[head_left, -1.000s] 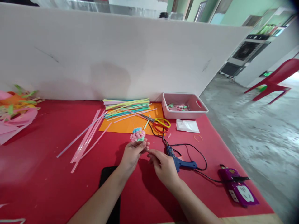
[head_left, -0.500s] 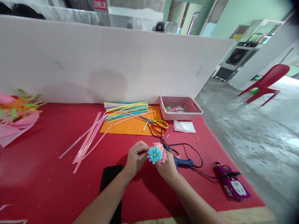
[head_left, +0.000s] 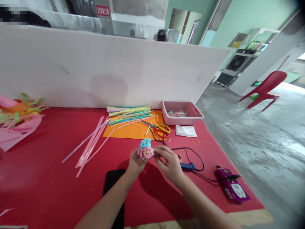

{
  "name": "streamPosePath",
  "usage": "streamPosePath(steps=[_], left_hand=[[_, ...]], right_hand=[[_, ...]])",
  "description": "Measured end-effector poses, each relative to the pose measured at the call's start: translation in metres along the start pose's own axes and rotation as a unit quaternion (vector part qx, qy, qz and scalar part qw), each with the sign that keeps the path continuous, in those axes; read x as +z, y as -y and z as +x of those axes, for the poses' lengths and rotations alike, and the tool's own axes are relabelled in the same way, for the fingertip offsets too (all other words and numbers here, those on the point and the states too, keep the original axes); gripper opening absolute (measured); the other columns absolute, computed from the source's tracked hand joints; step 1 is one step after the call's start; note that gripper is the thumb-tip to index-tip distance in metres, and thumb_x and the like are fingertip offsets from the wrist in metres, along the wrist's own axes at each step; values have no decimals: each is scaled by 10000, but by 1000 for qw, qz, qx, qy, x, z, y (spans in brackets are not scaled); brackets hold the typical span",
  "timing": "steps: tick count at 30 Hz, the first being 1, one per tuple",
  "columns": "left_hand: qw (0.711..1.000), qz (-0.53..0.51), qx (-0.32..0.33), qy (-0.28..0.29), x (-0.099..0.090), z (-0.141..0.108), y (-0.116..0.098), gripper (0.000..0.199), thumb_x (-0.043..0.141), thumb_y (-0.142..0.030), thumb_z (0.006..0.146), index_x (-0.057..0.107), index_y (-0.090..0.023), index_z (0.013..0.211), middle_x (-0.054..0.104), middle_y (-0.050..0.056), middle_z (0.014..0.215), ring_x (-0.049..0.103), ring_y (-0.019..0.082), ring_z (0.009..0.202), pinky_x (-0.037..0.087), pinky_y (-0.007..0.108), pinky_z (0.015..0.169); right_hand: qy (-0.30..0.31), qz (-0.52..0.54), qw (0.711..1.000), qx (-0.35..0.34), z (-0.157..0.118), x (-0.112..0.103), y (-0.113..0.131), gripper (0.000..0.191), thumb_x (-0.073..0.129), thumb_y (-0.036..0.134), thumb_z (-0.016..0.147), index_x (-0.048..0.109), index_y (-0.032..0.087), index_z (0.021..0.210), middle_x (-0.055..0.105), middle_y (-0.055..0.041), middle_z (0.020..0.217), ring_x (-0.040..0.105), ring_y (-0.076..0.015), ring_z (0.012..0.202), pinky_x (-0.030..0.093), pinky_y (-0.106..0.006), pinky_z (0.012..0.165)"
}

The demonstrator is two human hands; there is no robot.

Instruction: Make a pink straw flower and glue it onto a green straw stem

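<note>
My left hand (head_left: 137,163) is closed around the base of a small bunch of craft flowers, their stems hidden in my fingers. A blue flower (head_left: 145,143) sits at the back of the bunch, and a pink flower (head_left: 145,153) with a yellow centre faces me in front. My right hand (head_left: 168,160) pinches at the pink flower's right edge with thumb and fingertips together. Just beyond that hand lies a glue gun (head_left: 188,166) with a blue handle, partly covered by it. A black phone (head_left: 113,179) lies under my left forearm.
Pink strips (head_left: 91,143) and a coloured strip bundle (head_left: 128,113) lie around an orange sheet (head_left: 119,133). Scissors (head_left: 162,128), a pink bin (head_left: 183,121), a white packet (head_left: 186,131) and a purple power strip (head_left: 232,186) sit right. A white panel (head_left: 119,63) borders the red table.
The bunch has passed from my right hand to my left, shifting left and turning so the pink flower faces me. My right hand now pinches at its edge. The view has tilted slightly.
</note>
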State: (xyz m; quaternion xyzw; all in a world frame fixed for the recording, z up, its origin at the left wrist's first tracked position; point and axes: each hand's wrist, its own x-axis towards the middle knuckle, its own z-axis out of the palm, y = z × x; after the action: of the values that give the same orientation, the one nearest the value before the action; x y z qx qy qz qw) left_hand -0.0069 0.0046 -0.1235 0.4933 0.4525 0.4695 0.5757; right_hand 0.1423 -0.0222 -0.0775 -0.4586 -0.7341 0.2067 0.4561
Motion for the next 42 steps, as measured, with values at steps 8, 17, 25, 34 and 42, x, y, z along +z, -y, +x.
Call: streamPosePath(steps=[8,17,25,34,42], left_hand=[[999,8,-26,-20,4,2,-18,249,692,-350,864,677,-131,981,712,72,922,664,174,811,555,327,751],[998,17,-41,-41,12,7,-20,536,577,-622,822,670,-129,1008,775,130,823,676,174,641,513,271,578],[977,211,-18,0,-6,14,-37,756,150,-657,944,670,-114,1031,751,210,1079,731,267,954,576,394,804],[826,554,32,103,-9,-28,8,888,534,-613,859,372,-14,1494,142,278,1618,78,419,1518,53,645,1188],[743,621,117,219,7,15,19,973,287,-754,881,218,-60,1558,115,184,1647,78,311,1540,70,556,1229]], right_hand=[[-42,-139,987,70,34,-85,-68,197,571,312,952,676,160,1019,703,-52,956,667,-176,874,554,-372,813],[60,-255,933,248,21,-155,-161,244,572,368,959,640,199,1122,661,-68,1149,652,-182,952,579,-369,815],[11,-334,918,215,7,-131,-121,352,597,359,943,581,170,1239,595,-97,1287,600,-250,1146,505,-498,971],[158,-232,954,103,-70,-73,-75,470,694,226,813,576,206,1268,622,-136,1243,599,-305,1175,511,-485,1010],[184,-212,957,75,-83,-110,-95,364,440,156,923,602,246,1236,578,-125,1312,541,-277,1261,473,-487,1052]])
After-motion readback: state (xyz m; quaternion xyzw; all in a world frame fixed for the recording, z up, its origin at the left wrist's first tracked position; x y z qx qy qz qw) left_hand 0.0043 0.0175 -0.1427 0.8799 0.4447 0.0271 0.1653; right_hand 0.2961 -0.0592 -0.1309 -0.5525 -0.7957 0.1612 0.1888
